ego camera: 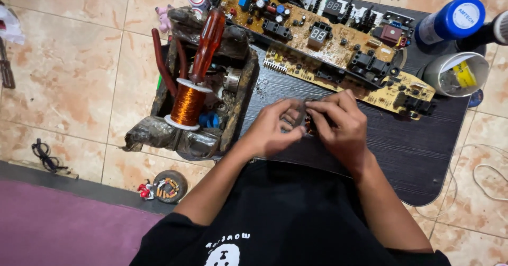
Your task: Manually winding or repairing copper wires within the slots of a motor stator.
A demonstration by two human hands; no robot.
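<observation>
- Black T-shirt with a white print [275,229] fills the lower edge of the head view, worn by the person seated at a dark wood-grain worktop [418,149].
- Both hands meet over the near middle of the worktop: the left hand [275,128] and the right hand [338,126] pinch a small dark component with copper-coloured windings [306,119] between their fingertips; most of it is hidden by the fingers.
- Just beyond the hands lie two tan circuit boards: a large one with black relays and digit displays [317,33] and a narrower one with black sockets [391,91] beside it.
- Left of the hands stands a grimy black open toolbox [241,102] holding a spool of copper wire [186,104], an orange-handled screwdriver [209,41] and red-handled pliers [161,60].
- At the far right corner, a blue-capped white bottle [452,20] lies near a white cup holding small parts [455,73].
- On the beige tiled floor [69,70], a small round coil [168,185] rests near a purple mat [58,229].
</observation>
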